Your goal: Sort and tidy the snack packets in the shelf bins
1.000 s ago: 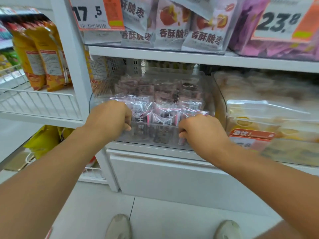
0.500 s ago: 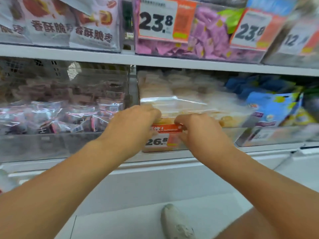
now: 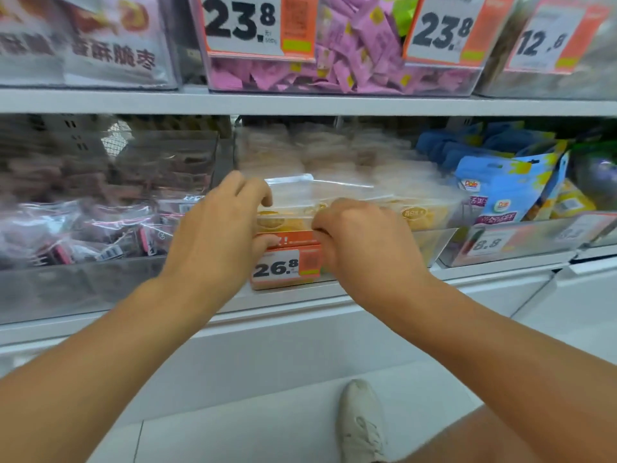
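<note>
A clear bin (image 3: 430,243) of yellow snack packets (image 3: 417,213) stands in the middle of the lower shelf, with an orange price tag (image 3: 283,267) reading 26.8 on its front. My left hand (image 3: 220,235) grips the bin's front wall left of the tag, fingers curled over the rim and thumb on the tag's top. My right hand (image 3: 364,242) grips the same front wall right of the tag, fingers curled over the rim. The packets deeper in the bin are blurred.
To the left is a clear bin (image 3: 83,289) of dark, pink-edged packets (image 3: 100,228). On the right, blue Dole packets (image 3: 500,192) stand in another bin. The upper shelf (image 3: 300,103) carries a bin of pink packets (image 3: 350,68). My shoe (image 3: 362,422) is on the white floor below.
Both hands left the bin of dark packets and moved right to the yellow-packet bin. Over the last half second they stayed on its front wall.
</note>
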`<state>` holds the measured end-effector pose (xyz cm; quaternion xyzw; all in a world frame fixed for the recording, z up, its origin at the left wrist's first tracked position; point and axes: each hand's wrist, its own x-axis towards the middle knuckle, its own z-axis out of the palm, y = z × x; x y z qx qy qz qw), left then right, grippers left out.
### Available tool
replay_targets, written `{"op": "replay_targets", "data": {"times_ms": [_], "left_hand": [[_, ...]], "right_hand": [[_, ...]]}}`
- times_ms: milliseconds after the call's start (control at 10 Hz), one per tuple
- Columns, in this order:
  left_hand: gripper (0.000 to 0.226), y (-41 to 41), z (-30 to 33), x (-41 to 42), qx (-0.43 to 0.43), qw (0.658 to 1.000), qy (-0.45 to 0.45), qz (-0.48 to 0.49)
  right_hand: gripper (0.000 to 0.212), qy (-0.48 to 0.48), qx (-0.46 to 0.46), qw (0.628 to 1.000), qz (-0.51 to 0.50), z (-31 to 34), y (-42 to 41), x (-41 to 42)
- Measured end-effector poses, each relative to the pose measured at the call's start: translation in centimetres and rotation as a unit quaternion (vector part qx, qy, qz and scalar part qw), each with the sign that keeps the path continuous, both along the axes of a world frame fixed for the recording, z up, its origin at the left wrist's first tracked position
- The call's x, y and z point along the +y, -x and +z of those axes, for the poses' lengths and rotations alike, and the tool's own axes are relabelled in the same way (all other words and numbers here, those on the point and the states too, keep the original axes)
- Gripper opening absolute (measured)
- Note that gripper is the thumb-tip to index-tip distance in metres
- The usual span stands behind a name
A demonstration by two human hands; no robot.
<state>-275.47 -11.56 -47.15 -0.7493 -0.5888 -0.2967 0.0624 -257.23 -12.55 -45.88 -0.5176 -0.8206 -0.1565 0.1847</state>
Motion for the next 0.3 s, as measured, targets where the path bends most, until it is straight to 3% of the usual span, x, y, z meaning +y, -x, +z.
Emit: {"op": "replay_targets", "data": {"times_ms": [100,200,300], "left_hand": [[0.073,1.0,-0.6,-1.8,0.051,0.998,-0.018,-0.018],[0.101,1.9,-2.4,-3.9,0.122,0.986,0.106,-0.033],[0.099,3.8,-1.8,-5.7,0.099,0.976,0.191,-0.028]], "right_hand": [[0.05,0.029,0.048,0.994,0.094,-1.1,1.1,-1.4],[0.087,0.146,-0.074,0.985,0.059,-2.8,2.1,-1.7],[0.092,0.179,-0.054,0.981,0.047,-2.0,2.4,-2.7]]}}
